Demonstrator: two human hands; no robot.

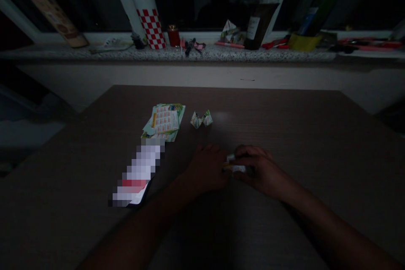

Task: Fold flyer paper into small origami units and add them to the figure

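Between my two hands, low over the table, is a small folded piece of printed paper [238, 168], partly covered by fingers. My left hand [209, 166] is closed at its left end, its fingertips hidden in the dim light. From the other side, my right hand [261, 168] grips the same paper with thumb and fingers. Farther back stands a folded paper figure [201, 119] with two pointed ends, apart from both hands. A pile of green and white printed paper sheets [164, 120] lies to its left.
A lit phone [137, 173], its screen blurred out, lies left of my left forearm on the brown table [284, 118]. Along the stone windowsill [117, 54] stand a red-and-white checkered bottle [152, 25], a red jar [173, 36], a dark labelled vessel [255, 29] and a green bottle [325, 4].
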